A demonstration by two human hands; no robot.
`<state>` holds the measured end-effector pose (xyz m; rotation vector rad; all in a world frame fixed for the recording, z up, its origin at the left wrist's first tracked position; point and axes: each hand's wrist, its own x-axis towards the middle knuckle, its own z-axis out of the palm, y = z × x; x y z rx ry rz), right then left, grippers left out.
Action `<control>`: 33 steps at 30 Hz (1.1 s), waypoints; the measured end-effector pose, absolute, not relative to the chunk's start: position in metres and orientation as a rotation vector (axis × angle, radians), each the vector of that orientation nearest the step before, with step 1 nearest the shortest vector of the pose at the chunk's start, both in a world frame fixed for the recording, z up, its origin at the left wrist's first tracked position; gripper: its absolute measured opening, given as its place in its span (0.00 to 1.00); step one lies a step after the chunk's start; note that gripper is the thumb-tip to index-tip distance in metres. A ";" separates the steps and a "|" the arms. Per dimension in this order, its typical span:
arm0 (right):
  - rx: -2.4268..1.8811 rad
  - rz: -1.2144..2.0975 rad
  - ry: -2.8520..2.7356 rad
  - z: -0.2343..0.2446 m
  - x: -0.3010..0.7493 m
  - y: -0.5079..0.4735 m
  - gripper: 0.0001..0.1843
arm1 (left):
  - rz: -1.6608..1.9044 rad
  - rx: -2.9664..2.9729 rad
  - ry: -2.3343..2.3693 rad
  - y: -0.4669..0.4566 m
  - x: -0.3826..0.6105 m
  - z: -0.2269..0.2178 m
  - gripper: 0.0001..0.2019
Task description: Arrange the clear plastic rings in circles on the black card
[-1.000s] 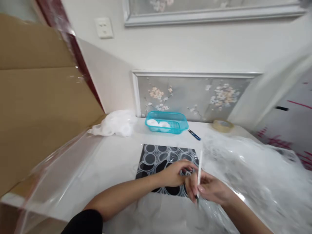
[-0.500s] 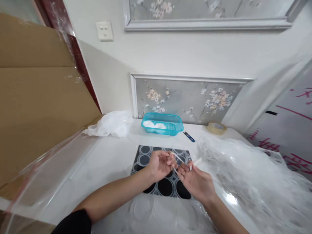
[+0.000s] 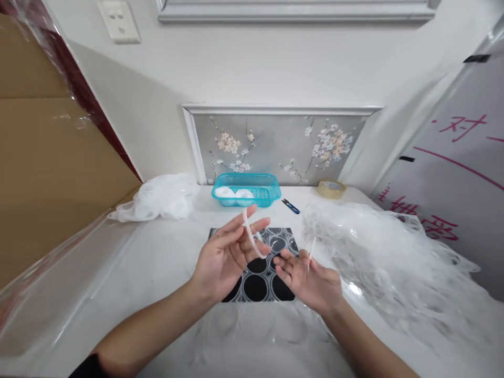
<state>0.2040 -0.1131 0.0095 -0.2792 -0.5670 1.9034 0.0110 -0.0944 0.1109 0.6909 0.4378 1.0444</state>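
Fingers spread, the left hand [image 3: 222,257] held its grip open inside a looped white ring [image 3: 250,232], raised over a dark circle-patterned mat [image 3: 255,287] on the table [image 3: 167,244]. The right hand [image 3: 309,281], nearby, gripped a slim white stick [image 3: 312,249]. A blue basket [image 3: 272,196] sat near the table's back edge, a translucent heap [image 3: 378,252] toward its right edge.

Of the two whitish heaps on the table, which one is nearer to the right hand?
The large, spread-out heap, beside the right hand. The smaller, compact bundle lies far from it, left of the blue basket, near the cardboard.
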 end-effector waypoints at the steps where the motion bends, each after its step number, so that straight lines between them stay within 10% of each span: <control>1: -0.298 1.890 -0.531 0.007 0.205 -0.111 0.06 | 1.061 0.751 0.455 -0.095 0.010 0.113 0.17; 33: -0.465 1.839 -0.348 -0.012 0.198 -0.096 0.06 | 1.069 0.576 0.303 -0.098 -0.012 0.124 0.21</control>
